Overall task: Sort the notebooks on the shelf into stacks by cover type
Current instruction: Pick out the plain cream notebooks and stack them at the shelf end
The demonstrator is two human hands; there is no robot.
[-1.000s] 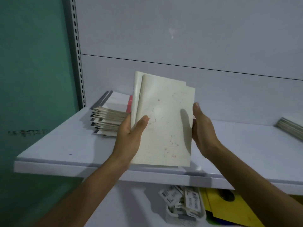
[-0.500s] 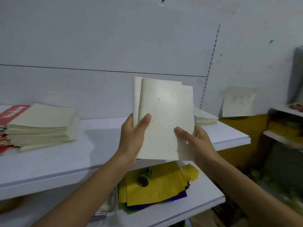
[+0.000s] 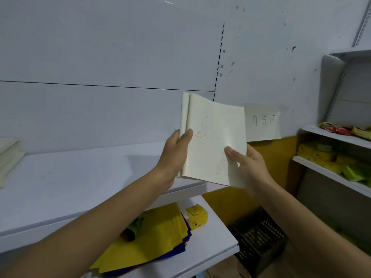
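I hold a thin bunch of cream, speckled notebooks upright in front of the white shelf, near its right end. My left hand grips their left edge, thumb across the front cover. My right hand grips the lower right corner, thumb on the front and fingers behind. A stack of cream notebooks lies on the shelf at the far left edge of view, mostly cut off.
A paper sign with handwriting hangs on the wall behind the notebooks. The lower shelf carries yellow and blue sheets. A black crate stands on the floor. Side shelves at the right hold yellow and green packets.
The view swung right along the shelf, carrying the notebooks with it. My right hand slid from their right edge down to the lower right corner. The left stacks slid out of view.
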